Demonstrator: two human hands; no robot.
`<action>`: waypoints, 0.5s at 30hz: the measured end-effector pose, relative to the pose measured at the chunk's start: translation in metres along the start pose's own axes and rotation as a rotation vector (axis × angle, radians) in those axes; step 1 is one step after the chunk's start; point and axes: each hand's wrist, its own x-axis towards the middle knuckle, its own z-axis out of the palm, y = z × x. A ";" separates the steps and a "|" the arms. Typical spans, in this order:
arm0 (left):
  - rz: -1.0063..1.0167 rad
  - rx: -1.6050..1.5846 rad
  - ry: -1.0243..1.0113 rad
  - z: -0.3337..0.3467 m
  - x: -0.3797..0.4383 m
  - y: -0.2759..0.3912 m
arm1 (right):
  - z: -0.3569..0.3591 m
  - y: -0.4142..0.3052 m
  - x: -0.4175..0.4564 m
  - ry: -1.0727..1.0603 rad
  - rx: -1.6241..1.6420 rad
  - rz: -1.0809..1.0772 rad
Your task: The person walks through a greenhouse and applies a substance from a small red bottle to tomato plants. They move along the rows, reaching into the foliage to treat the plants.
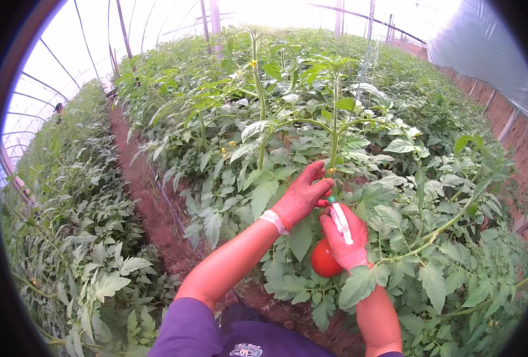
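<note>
My left hand (pixel 299 196), with a white band (pixel 274 221) at the wrist, reaches to a tomato plant's stem (pixel 334 143). Its fingertips are beside a small yellow flower cluster (pixel 331 171); whether they pinch it cannot be told. Just below and to the right, my right hand (pixel 346 236) grips a slim white pen-like tool (pixel 341 221) with a green tip (pixel 331 200) pointing up towards the left fingers. A smooth, round red object (pixel 324 259) shows under the right hand, which partly covers it; I cannot tell whether it is held.
Dense tomato foliage (pixel 429 259) surrounds my hands, with a long bent stem (pixel 433 236) at the right. A bare soil path (pixel 134 183) runs along the left, beside another plant row (pixel 85 232). Vertical strings (pixel 366 58) hang ahead. A person (pixel 59 109) is far left.
</note>
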 end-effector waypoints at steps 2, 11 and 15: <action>0.107 0.131 0.115 -0.030 -0.052 0.009 | 0.000 -0.023 -0.011 -0.014 0.070 0.067; -0.128 0.609 0.977 -0.421 -0.168 -0.163 | 0.076 -0.067 -0.017 -0.043 0.083 0.010; -0.191 0.966 0.861 -0.481 -0.147 -0.174 | 0.118 -0.092 -0.015 -0.002 0.126 0.130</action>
